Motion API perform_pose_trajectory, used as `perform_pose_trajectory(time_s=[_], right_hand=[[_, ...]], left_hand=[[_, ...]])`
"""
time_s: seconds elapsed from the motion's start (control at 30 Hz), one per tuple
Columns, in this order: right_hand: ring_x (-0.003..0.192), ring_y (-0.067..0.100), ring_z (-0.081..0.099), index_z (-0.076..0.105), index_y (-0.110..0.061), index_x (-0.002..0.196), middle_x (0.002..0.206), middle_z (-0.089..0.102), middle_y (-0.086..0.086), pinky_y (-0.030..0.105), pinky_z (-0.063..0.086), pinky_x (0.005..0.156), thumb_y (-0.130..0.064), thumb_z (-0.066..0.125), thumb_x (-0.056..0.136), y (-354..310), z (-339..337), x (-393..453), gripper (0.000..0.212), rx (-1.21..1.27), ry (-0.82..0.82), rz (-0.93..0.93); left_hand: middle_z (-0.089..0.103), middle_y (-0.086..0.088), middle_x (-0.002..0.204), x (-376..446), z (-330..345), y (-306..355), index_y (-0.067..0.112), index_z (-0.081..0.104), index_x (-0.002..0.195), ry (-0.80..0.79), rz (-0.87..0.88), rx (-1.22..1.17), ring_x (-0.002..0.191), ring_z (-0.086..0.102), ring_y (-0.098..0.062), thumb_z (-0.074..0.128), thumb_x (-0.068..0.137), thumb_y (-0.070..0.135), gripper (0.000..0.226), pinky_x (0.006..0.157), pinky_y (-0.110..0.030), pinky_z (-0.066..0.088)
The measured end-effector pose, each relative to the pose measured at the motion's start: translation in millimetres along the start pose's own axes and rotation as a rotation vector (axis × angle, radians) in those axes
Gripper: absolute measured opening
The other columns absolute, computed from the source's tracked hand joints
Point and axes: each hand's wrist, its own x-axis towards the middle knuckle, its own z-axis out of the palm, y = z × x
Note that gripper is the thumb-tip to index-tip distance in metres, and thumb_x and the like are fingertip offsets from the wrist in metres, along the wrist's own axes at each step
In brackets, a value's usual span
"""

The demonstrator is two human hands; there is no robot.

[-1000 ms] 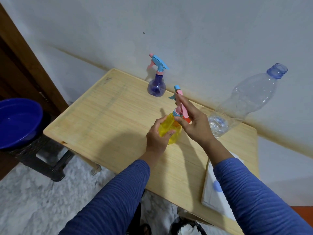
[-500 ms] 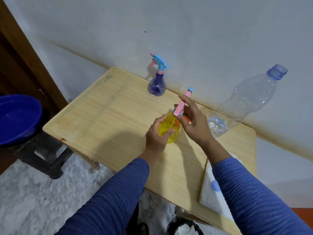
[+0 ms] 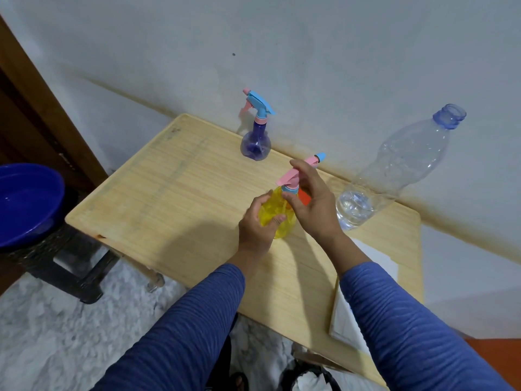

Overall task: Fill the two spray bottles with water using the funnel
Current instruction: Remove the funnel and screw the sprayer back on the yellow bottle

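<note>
A yellow spray bottle [image 3: 277, 214] stands on the wooden table [image 3: 180, 193]. My left hand [image 3: 258, 227] wraps its body. My right hand [image 3: 313, 204] grips the pink and blue spray head [image 3: 294, 176] at the neck, the nozzle pointing to the back right. An orange object [image 3: 304, 196], perhaps the funnel, shows just behind my right hand, mostly hidden. A purple spray bottle [image 3: 256, 142] with a blue and pink head stands upright near the wall. A large clear plastic bottle [image 3: 394, 170], uncapped, holds a little water at its bottom.
A blue basin [image 3: 25, 204] sits on a dark stool [image 3: 70, 263] left of the table. A white sheet or box [image 3: 363, 294] lies on the table's near right corner. The wall runs right behind the table.
My right hand has turned the spray head on the yellow bottle: the nozzle swung from pointing upward to pointing to the back right. My left hand kept its hold.
</note>
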Motion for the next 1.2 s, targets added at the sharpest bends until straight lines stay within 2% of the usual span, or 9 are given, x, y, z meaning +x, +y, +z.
perform_pose_trajectory(time_s=[0.1,0.27,0.47,0.6,0.67,0.87,1.0,1.07,1.2], right_hand=[[0.091,0.003,0.050,0.051,-0.027,0.128,0.110,0.059,0.005,0.006,0.040,0.080,-0.016,0.078,0.073,-2.1,2.7,5.2,0.062,-0.031,0.012,0.012],[0.099,0.011,0.059,0.038,-0.045,0.129,0.114,0.054,-0.020,0.023,0.048,0.087,-0.013,0.060,0.088,-4.7,-2.0,-5.3,0.056,0.028,-0.037,0.002],[0.090,0.006,0.052,0.052,-0.031,0.124,0.106,0.057,0.003,0.008,0.041,0.078,-0.017,0.077,0.074,-5.8,4.0,7.6,0.058,0.018,0.006,0.054],[0.101,0.014,0.058,0.043,-0.040,0.130,0.115,0.056,-0.015,0.026,0.049,0.090,-0.013,0.066,0.084,-3.4,-5.6,2.5,0.058,0.039,-0.079,-0.001],[0.098,0.015,0.061,0.044,-0.041,0.129,0.111,0.060,-0.012,0.031,0.051,0.091,-0.008,0.061,0.085,-1.2,-5.3,-0.4,0.058,0.064,-0.060,0.014],[0.087,0.001,0.051,0.054,-0.023,0.121,0.105,0.055,0.005,0.004,0.040,0.077,-0.015,0.079,0.072,-8.8,7.5,6.0,0.056,0.011,0.071,0.051],[0.099,0.009,0.058,0.042,-0.038,0.130,0.112,0.054,-0.018,0.022,0.049,0.087,-0.013,0.065,0.084,-4.3,-0.4,-1.2,0.056,0.032,-0.021,0.016],[0.094,0.010,0.060,0.043,-0.038,0.128,0.109,0.057,-0.014,0.025,0.050,0.084,-0.008,0.062,0.085,-3.5,1.9,-2.5,0.056,0.041,0.006,0.022],[0.092,0.016,0.054,0.052,-0.027,0.121,0.101,0.055,-0.004,0.025,0.047,0.080,-0.011,0.076,0.074,-8.4,10.9,4.0,0.055,0.033,0.082,0.045]], left_hand=[[0.060,0.008,0.126,-0.4,-0.3,0.4,0.026,0.055,0.123,-0.003,0.008,-0.002,0.113,0.057,-0.013,0.065,0.072,0.040,0.053,0.096,-0.037,0.048],[0.063,0.008,0.122,0.0,0.7,-1.7,0.031,0.054,0.124,0.017,-0.003,-0.013,0.111,0.058,-0.014,0.067,0.073,0.041,0.054,0.095,-0.039,0.048],[0.062,0.006,0.124,0.2,1.2,-2.6,0.026,0.055,0.122,0.017,0.015,0.000,0.111,0.058,-0.015,0.066,0.073,0.040,0.051,0.095,-0.039,0.048],[0.063,0.007,0.121,0.7,1.6,-2.1,0.031,0.054,0.123,0.021,-0.003,-0.005,0.109,0.059,-0.016,0.068,0.072,0.042,0.054,0.094,-0.040,0.049],[0.063,0.007,0.122,0.8,2.5,-3.2,0.030,0.054,0.124,0.023,0.005,-0.004,0.110,0.059,-0.016,0.068,0.072,0.042,0.055,0.094,-0.040,0.049],[0.062,0.008,0.123,1.0,2.3,-4.1,0.030,0.055,0.121,0.018,0.014,0.009,0.110,0.059,-0.015,0.067,0.073,0.042,0.051,0.094,-0.041,0.049],[0.062,0.008,0.123,1.4,2.5,-4.0,0.034,0.053,0.123,0.015,0.011,0.003,0.110,0.059,-0.015,0.068,0.073,0.045,0.054,0.094,-0.041,0.050],[0.063,0.007,0.122,1.0,3.2,-5.1,0.034,0.053,0.123,0.020,0.009,0.002,0.109,0.059,-0.016,0.067,0.072,0.046,0.054,0.094,-0.041,0.050],[0.063,0.009,0.121,1.6,3.0,-5.7,0.034,0.053,0.122,0.019,0.006,0.015,0.108,0.059,-0.015,0.067,0.073,0.044,0.052,0.093,-0.042,0.050]])
